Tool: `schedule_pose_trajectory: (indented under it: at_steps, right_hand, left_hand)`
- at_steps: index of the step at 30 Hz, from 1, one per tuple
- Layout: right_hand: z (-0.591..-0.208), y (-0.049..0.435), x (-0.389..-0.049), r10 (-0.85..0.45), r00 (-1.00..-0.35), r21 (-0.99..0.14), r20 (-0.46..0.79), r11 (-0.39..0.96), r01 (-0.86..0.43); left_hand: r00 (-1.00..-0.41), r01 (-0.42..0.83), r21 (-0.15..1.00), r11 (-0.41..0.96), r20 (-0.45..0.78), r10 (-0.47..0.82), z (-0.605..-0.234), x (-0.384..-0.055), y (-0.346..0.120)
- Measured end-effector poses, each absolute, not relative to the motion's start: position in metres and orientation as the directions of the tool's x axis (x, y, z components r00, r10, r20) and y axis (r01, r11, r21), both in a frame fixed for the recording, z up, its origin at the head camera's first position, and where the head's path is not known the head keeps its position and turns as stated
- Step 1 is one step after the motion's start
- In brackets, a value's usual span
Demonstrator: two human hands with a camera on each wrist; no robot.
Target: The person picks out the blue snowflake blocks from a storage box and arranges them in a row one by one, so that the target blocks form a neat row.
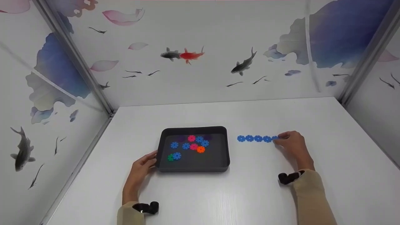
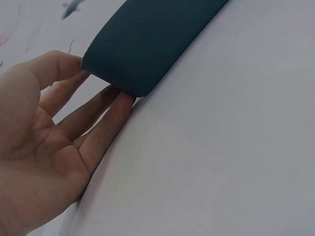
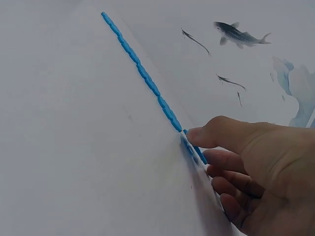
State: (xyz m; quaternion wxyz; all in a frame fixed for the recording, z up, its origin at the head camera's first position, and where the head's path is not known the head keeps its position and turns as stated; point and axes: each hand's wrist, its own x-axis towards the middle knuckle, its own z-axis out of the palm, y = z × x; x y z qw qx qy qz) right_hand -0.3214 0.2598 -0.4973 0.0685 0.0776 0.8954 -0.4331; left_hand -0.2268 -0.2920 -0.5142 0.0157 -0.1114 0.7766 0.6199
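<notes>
My left hand (image 1: 142,168) grips the left side of a dark grey tray (image 1: 193,169), thumb near the rim and other fingers low on the wall in the left wrist view. Inside lie several small notched plastic discs: blue (image 1: 174,145), pink (image 1: 191,138), orange (image 1: 200,149), green (image 1: 170,157) and dim purple. To the right of the tray, a straight row of blue discs (image 1: 258,138) lies flat on the table. At the row's right end my right hand (image 1: 293,145) pinches a blue disc (image 3: 201,154) between thumb and fingers; it looks tilted in the right wrist view.
The white table (image 1: 200,200) is bounded by a back wall (image 1: 200,84) and side walls printed with fish and petals. Metal posts (image 1: 75,56) stand at the corners. Each wrist wears a black camera mount (image 1: 289,178) at the cuff of a tan sleeve (image 1: 312,197).
</notes>
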Motion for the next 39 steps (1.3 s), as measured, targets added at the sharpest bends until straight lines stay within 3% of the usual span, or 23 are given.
schedule_pose_trajectory:
  at_steps: [19,27,39]
  right_hand:
    - [-0.495,0.260,-0.325,0.054,-0.981,-0.755,-0.186,0.631,0.178]
    - [-0.468,0.237,-0.324,-0.027,-0.998,-0.785,-0.058,0.618,0.028]
    - [-0.437,0.183,-0.316,-0.123,-0.987,-0.862,0.105,0.484,-0.152]
  left_hand:
    - [-0.977,-0.189,0.962,0.199,-0.162,-0.142,-0.512,-0.224,-0.290]
    - [-0.975,-0.192,0.962,0.193,-0.164,-0.150,-0.513,-0.224,-0.291]
    - [-0.977,-0.177,0.970,0.167,-0.153,-0.146,-0.513,-0.225,-0.290]
